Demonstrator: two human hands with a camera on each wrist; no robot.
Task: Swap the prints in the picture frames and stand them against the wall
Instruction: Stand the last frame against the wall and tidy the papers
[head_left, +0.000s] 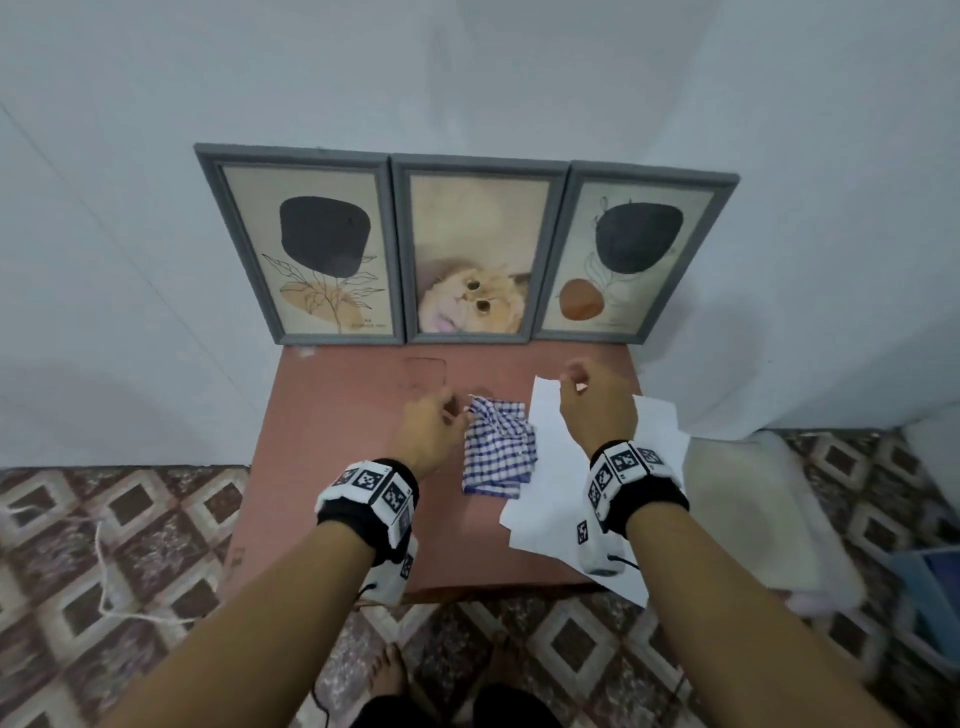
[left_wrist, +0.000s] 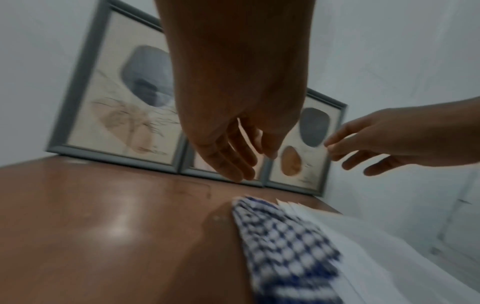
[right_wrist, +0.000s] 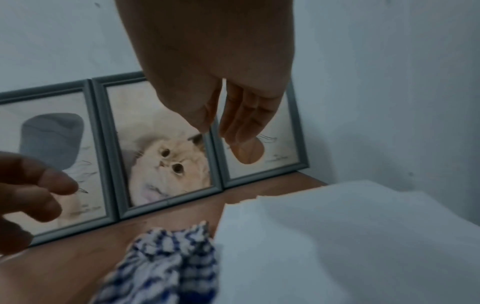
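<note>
Three grey picture frames lean upright against the wall at the back of the reddish table (head_left: 343, 467). The left frame (head_left: 306, 249) shows a dark blob with a leaf drawing, the middle frame (head_left: 475, 254) a cream cat, the right frame (head_left: 631, 260) a dark blob over an orange oval. My left hand (head_left: 434, 426) hovers above the table in front of the middle frame, fingers relaxed and holding nothing. My right hand (head_left: 587, 395) hangs over the white sheets, fingers loose and empty. In the wrist views the left hand (left_wrist: 233, 148) and right hand (right_wrist: 228, 115) reach towards the frames.
A blue-and-white checked cloth (head_left: 496, 452) lies crumpled between my hands. Loose white paper sheets (head_left: 566, 530) overlap the table's right edge. A pale cushion (head_left: 753, 509) and a blue bin (head_left: 930, 597) sit on the patterned floor at right; a white cord (head_left: 109, 582) lies at left.
</note>
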